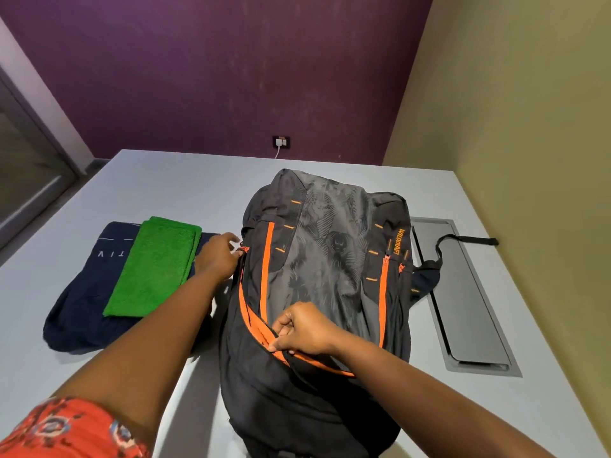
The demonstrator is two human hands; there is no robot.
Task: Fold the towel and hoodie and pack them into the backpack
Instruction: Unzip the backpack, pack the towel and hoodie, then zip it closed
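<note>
Packing stage, head view, read from left to right. At far left, a folded navy-blue fabric hoodie [77, 312] with pale lettering lies flat on the pale grey table [158, 186]; a folded bright-green terry towel [152, 267] rests on top of it. Both appear already folded and neither is yet in the bag. Just right of the towel, the left hand [216, 256] reaches to the side of the dark grey and black nylon backpack [324, 259] with orange zip trim, fingers curled at the orange zipper pull [244, 249]; whether it actually pinches the pull cannot be told. The backpack lies flat at centre, its top toward the viewer. On the near orange zipper track [254, 319], the right hand [305, 328] pinches the fabric edge between thumb and curled fingers. Further right, a dark shoulder strap [463, 241] trails over a recessed grey metal panel [463, 292] in the table. Judged step: opening the main compartment. The next move probably calls for steadying the fabric while the zip is drawn fully round, then spreading the mouth wide enough to admit the stacked pair
</note>
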